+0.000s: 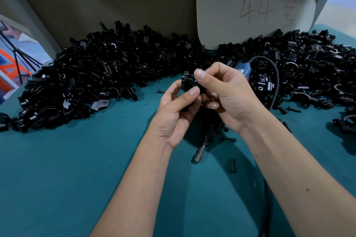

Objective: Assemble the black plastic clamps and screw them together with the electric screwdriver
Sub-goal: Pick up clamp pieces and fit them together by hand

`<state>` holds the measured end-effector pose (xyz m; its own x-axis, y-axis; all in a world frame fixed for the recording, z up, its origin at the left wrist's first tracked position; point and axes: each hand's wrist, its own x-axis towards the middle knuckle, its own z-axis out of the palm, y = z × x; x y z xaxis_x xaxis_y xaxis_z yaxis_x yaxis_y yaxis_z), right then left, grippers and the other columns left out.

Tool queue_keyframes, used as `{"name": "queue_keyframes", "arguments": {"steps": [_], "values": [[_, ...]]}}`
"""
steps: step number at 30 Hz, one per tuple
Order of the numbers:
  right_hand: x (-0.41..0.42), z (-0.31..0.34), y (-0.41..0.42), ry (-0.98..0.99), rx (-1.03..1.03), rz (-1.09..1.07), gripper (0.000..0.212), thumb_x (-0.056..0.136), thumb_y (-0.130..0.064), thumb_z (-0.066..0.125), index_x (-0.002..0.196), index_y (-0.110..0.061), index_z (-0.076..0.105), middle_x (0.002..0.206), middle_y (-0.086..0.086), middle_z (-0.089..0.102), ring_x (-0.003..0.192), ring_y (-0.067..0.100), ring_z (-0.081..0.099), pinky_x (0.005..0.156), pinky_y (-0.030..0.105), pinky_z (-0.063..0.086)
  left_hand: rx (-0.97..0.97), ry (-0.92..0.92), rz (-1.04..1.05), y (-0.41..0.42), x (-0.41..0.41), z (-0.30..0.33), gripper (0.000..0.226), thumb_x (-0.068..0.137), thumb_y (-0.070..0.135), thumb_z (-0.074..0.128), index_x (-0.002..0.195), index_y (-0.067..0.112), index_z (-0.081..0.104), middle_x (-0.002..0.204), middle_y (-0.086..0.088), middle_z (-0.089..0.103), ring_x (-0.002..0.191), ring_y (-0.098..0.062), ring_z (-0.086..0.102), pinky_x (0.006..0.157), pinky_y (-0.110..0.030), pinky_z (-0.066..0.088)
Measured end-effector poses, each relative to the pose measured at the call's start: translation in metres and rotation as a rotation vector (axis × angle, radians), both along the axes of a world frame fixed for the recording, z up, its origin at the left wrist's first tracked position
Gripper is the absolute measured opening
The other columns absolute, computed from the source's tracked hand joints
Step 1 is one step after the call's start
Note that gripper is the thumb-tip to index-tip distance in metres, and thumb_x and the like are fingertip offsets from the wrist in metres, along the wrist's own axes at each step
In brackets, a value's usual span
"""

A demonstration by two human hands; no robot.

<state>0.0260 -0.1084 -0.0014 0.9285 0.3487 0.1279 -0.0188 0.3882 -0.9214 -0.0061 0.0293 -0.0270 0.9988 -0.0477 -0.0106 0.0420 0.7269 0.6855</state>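
Over the middle of the teal table both my hands hold one black plastic clamp [188, 82]. My left hand [176, 113] grips it from below with thumb and fingers. My right hand [221, 92] pinches its right side, thumb on top. A screw [186, 72] stands up from the clamp's top. The electric screwdriver lies under my hands: its blue rear end [243, 69] shows behind my right hand and its metal tip [198, 157] points toward me.
Large heaps of black clamp parts lie at the back left [92, 75] and back right [308, 71]. Loose screws [232, 165] are scattered on the teal table [77, 169]. A card marked "44" [256, 9] leans on the back wall. The screwdriver's cable [276, 82] curves right.
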Motion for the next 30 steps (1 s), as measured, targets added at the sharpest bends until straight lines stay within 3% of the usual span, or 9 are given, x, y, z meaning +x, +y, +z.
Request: {"name": "queue_keyframes", "arguments": {"steps": [3, 6, 8, 13, 17, 22, 23, 26, 30], "values": [[-0.001, 0.0, -0.002, 0.008, 0.026, 0.061, 0.015, 0.095, -0.024, 0.066, 0.1, -0.015, 0.077, 0.073, 0.003, 0.056, 0.058, 0.008, 0.053, 0.048, 0.018, 0.038, -0.034, 0.008, 0.003, 0.004, 0.0, 0.0, 0.045, 0.077, 0.002, 0.076, 0.117, 0.006, 0.058, 0.089, -0.008, 0.072, 0.073, -0.012, 0.07, 0.068, -0.016, 0.058], [-0.001, -0.001, 0.002, -0.001, 0.006, 0.003, 0.008, 0.085, -0.021, 0.075, 0.084, -0.015, 0.071, 0.068, 0.003, 0.055, 0.054, 0.009, 0.054, 0.046, 0.017, 0.038, 0.02, -0.018, -0.001, 0.005, 0.0, 0.001, 0.049, 0.077, 0.003, 0.076, 0.122, 0.004, 0.056, 0.088, -0.006, 0.071, 0.074, -0.011, 0.07, 0.069, -0.015, 0.058], [0.001, -0.002, 0.003, -0.001, 0.023, 0.001, 0.017, 0.079, -0.024, 0.079, 0.08, -0.016, 0.063, 0.066, -0.002, 0.059, 0.053, 0.009, 0.054, 0.044, 0.017, 0.037, 0.044, -0.031, 0.003, 0.005, 0.0, 0.002, 0.057, 0.074, 0.005, 0.079, 0.125, 0.004, 0.054, 0.089, -0.005, 0.071, 0.075, -0.011, 0.069, 0.07, -0.015, 0.057], [0.001, -0.001, -0.002, -0.007, 0.019, 0.033, 0.014, 0.085, -0.027, 0.073, 0.089, -0.016, 0.08, 0.064, 0.001, 0.053, 0.053, 0.008, 0.052, 0.047, 0.018, 0.039, 0.023, -0.018, 0.005, 0.008, 0.0, 0.0, 0.05, 0.079, 0.001, 0.076, 0.124, 0.004, 0.056, 0.093, -0.009, 0.067, 0.074, -0.014, 0.07, 0.07, -0.016, 0.059], [0.002, -0.002, 0.002, -0.01, 0.023, -0.04, 0.021, 0.077, -0.027, 0.08, 0.069, -0.018, 0.062, 0.063, 0.003, 0.06, 0.045, 0.01, 0.052, 0.04, 0.016, 0.037, 0.041, -0.028, -0.015, 0.002, -0.001, 0.002, 0.054, 0.076, 0.003, 0.076, 0.125, 0.005, 0.054, 0.089, -0.009, 0.07, 0.073, -0.012, 0.069, 0.069, -0.015, 0.058], [0.001, -0.002, -0.005, -0.011, 0.052, 0.055, 0.015, 0.086, -0.023, 0.072, 0.091, -0.011, 0.078, 0.066, 0.001, 0.05, 0.054, 0.007, 0.049, 0.046, 0.018, 0.038, 0.023, -0.019, 0.0, 0.007, -0.001, 0.0, 0.041, 0.076, 0.002, 0.076, 0.113, 0.006, 0.06, 0.088, -0.008, 0.07, 0.074, -0.014, 0.07, 0.069, -0.016, 0.059], [0.001, -0.002, -0.005, -0.015, 0.042, 0.032, 0.009, 0.083, -0.019, 0.074, 0.085, -0.011, 0.073, 0.064, 0.001, 0.049, 0.051, 0.006, 0.048, 0.045, 0.018, 0.038, 0.039, -0.024, 0.001, 0.007, -0.001, 0.0, 0.041, 0.077, 0.002, 0.077, 0.114, 0.006, 0.06, 0.088, -0.008, 0.07, 0.074, -0.014, 0.07, 0.07, -0.016, 0.059], [-0.001, -0.002, 0.002, -0.011, 0.032, -0.087, 0.032, 0.085, -0.011, 0.076, 0.071, -0.013, 0.048, 0.055, -0.003, 0.045, 0.044, 0.005, 0.043, 0.041, 0.017, 0.035, 0.087, -0.029, 0.019, 0.006, -0.001, -0.001, 0.041, 0.078, 0.001, 0.074, 0.115, 0.006, 0.056, 0.086, -0.006, 0.07, 0.075, -0.013, 0.07, 0.071, -0.017, 0.058], [-0.003, -0.003, 0.006, -0.104, -0.012, -0.131, 0.008, 0.101, -0.013, 0.065, 0.094, -0.011, 0.067, 0.064, -0.009, 0.052, 0.055, 0.002, 0.051, 0.047, 0.015, 0.041, 0.284, -0.111, 0.076, 0.005, 0.0, -0.002, 0.035, 0.08, -0.003, 0.076, 0.107, 0.007, 0.055, 0.078, -0.004, 0.074, 0.074, -0.018, 0.075, 0.076, -0.024, 0.06]]}}
